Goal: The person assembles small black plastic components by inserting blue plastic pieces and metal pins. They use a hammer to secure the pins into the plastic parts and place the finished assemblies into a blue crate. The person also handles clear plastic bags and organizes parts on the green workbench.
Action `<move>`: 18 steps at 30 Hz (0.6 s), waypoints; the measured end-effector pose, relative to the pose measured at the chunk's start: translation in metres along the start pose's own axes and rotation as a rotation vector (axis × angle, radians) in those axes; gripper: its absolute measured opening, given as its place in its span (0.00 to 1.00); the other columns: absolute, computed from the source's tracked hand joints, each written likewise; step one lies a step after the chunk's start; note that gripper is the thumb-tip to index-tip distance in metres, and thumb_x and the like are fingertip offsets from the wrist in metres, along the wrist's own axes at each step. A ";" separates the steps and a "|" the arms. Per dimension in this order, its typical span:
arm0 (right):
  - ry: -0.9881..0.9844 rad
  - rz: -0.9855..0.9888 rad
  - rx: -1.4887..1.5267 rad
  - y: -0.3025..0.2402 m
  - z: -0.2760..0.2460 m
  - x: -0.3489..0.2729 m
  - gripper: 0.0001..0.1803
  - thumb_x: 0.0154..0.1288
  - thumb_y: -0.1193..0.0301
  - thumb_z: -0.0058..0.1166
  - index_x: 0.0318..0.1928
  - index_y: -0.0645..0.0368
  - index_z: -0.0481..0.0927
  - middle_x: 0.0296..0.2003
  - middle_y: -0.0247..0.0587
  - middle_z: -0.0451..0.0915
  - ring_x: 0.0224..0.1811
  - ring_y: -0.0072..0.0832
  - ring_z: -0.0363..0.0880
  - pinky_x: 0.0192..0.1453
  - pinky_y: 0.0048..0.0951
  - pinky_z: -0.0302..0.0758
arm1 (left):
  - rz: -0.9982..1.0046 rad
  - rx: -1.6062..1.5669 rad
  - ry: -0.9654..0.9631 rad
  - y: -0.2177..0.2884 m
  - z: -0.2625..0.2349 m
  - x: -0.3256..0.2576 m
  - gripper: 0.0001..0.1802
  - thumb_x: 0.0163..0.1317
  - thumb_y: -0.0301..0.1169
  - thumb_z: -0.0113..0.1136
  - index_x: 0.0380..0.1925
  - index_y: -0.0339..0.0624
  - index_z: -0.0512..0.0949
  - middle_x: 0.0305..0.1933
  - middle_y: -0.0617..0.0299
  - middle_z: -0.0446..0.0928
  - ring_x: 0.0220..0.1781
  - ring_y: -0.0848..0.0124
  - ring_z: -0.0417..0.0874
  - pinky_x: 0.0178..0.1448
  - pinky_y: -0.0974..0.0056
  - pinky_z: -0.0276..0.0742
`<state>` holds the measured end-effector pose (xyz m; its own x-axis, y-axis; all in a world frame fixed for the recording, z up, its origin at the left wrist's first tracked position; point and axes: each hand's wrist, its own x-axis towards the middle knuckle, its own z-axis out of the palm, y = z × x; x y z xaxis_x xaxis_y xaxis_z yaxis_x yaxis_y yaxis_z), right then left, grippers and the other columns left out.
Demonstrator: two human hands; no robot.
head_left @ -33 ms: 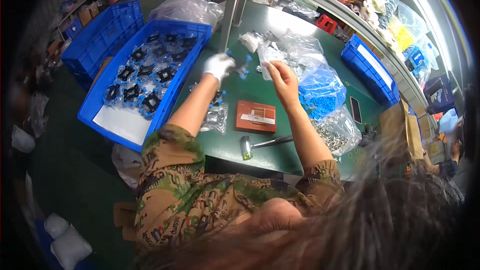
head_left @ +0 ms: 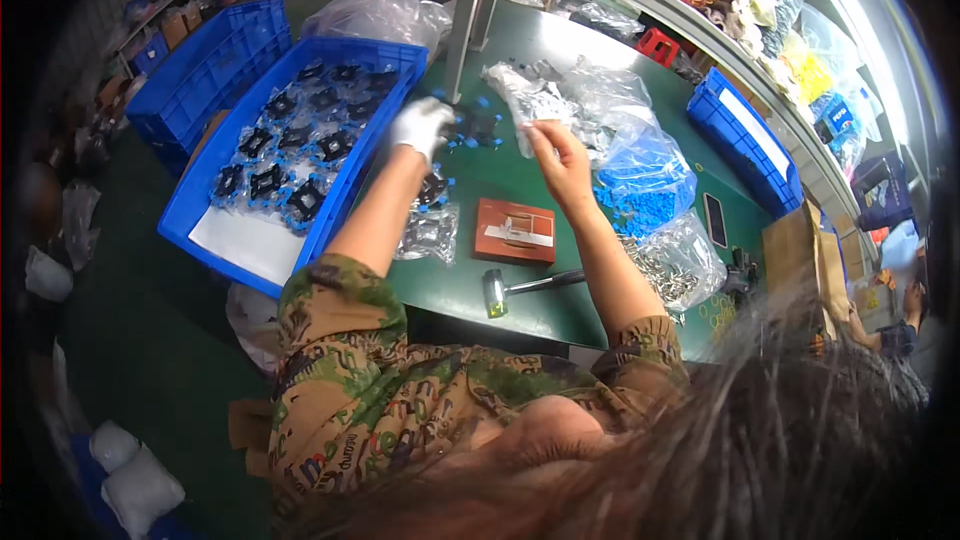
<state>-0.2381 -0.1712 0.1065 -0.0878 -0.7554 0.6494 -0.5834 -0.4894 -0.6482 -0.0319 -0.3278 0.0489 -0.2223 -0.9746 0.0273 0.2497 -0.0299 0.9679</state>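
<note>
My left hand point(head_left: 422, 125) wears a white glove and rests at a scatter of small black and blue parts point(head_left: 475, 127) on the green table point(head_left: 480, 175); whether it grips one is hidden. My bare right hand point(head_left: 560, 155) is raised beside it and pinches the edge of a clear plastic bag point(head_left: 525, 100) of small parts. A few bagged black parts point(head_left: 428, 225) lie under my left forearm.
A blue crate point(head_left: 245, 250) of bagged black parts stands left of the table, with a second blue crate point(head_left: 200, 70) behind it. A brown block point(head_left: 515, 232), a hammer point(head_left: 530, 287), a bag of blue pieces point(head_left: 645, 185), a bag of metal parts point(head_left: 680, 265) and a blue tray point(head_left: 745, 140) are nearby.
</note>
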 end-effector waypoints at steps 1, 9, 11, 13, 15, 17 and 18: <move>-0.044 -0.072 -0.037 0.003 0.013 0.000 0.11 0.76 0.71 0.58 0.51 0.63 0.86 0.44 0.41 0.86 0.49 0.29 0.84 0.56 0.28 0.78 | 0.029 -0.065 0.161 0.016 -0.018 -0.011 0.17 0.62 0.28 0.67 0.52 0.42 0.83 0.43 0.65 0.86 0.38 0.74 0.85 0.37 0.66 0.79; -0.657 -0.410 -0.213 0.013 0.104 -0.016 0.11 0.69 0.65 0.59 0.43 0.59 0.87 0.46 0.42 0.86 0.52 0.42 0.84 0.60 0.44 0.76 | 0.110 -0.089 0.240 0.027 -0.094 -0.060 0.24 0.70 0.24 0.64 0.65 0.33 0.73 0.45 0.62 0.85 0.43 0.75 0.86 0.46 0.68 0.82; -0.840 -0.396 -0.245 0.008 0.108 -0.014 0.12 0.68 0.64 0.58 0.45 0.58 0.87 0.52 0.41 0.84 0.55 0.41 0.82 0.63 0.45 0.74 | 0.067 -0.038 0.179 0.011 -0.094 -0.060 0.23 0.71 0.24 0.64 0.64 0.32 0.74 0.42 0.62 0.86 0.42 0.75 0.86 0.47 0.69 0.81; -0.846 -0.440 -0.268 0.002 0.107 -0.013 0.13 0.67 0.63 0.58 0.45 0.57 0.88 0.55 0.44 0.82 0.58 0.42 0.80 0.66 0.45 0.72 | -0.014 -0.091 0.138 0.005 -0.093 -0.061 0.19 0.73 0.27 0.61 0.62 0.38 0.76 0.43 0.65 0.84 0.43 0.75 0.85 0.43 0.67 0.82; -0.856 -0.447 -0.275 0.002 0.108 -0.012 0.14 0.66 0.62 0.59 0.44 0.57 0.89 0.57 0.47 0.80 0.61 0.43 0.79 0.69 0.47 0.70 | -0.048 -0.183 0.077 0.005 -0.090 -0.062 0.16 0.74 0.28 0.59 0.60 0.42 0.77 0.44 0.68 0.83 0.43 0.76 0.84 0.42 0.66 0.84; -0.873 -0.416 -0.265 0.011 0.109 -0.009 0.16 0.65 0.60 0.58 0.44 0.56 0.89 0.59 0.49 0.78 0.63 0.44 0.77 0.73 0.48 0.66 | -0.045 -0.256 0.025 0.023 -0.075 -0.076 0.14 0.75 0.27 0.58 0.59 0.43 0.77 0.43 0.69 0.82 0.43 0.76 0.84 0.42 0.65 0.84; -0.904 -0.407 -0.288 0.009 0.110 -0.007 0.16 0.65 0.59 0.59 0.43 0.57 0.89 0.55 0.49 0.78 0.62 0.45 0.77 0.73 0.49 0.67 | -0.044 -0.272 0.019 0.029 -0.069 -0.083 0.15 0.75 0.27 0.58 0.59 0.41 0.77 0.43 0.67 0.83 0.42 0.75 0.85 0.42 0.66 0.84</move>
<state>-0.1536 -0.2184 0.0530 0.7302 -0.6592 0.1798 -0.6145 -0.7486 -0.2490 0.0592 -0.2636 0.0574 -0.2210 -0.9751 -0.0203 0.4850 -0.1279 0.8651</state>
